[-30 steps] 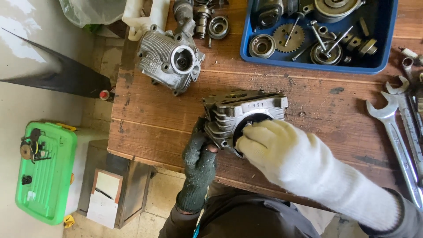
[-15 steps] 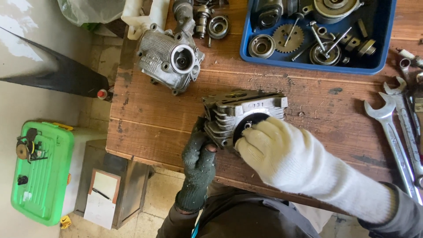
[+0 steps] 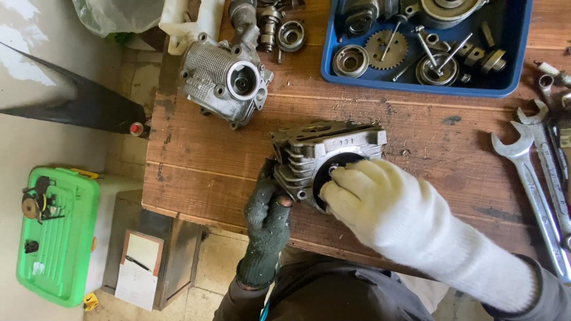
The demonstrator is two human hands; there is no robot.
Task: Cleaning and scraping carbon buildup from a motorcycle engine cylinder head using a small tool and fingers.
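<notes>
A finned metal engine cylinder (image 3: pixel 324 148) lies on its side near the front edge of the wooden workbench (image 3: pixel 196 160). My left hand (image 3: pixel 267 223), in a dark green fingerless glove, grips the cylinder's left lower side and steadies it. In a thick white knitted glove, my right hand (image 3: pixel 372 202) presses its fingertips into the cylinder's round dark bore. What the fingers touch inside the bore is hidden.
A grey cylinder head casting (image 3: pixel 226 80) sits at the back left of the bench. A blue tray (image 3: pixel 511 83) of gears and bearings stands behind. Several spanners (image 3: pixel 532 181) lie at the right. On the floor to the left are a green case (image 3: pixel 56 235) and a small cabinet (image 3: pixel 148 261).
None of the objects has shifted. My right hand's fingertips have shifted slightly at the bore; the left hand keeps its grip.
</notes>
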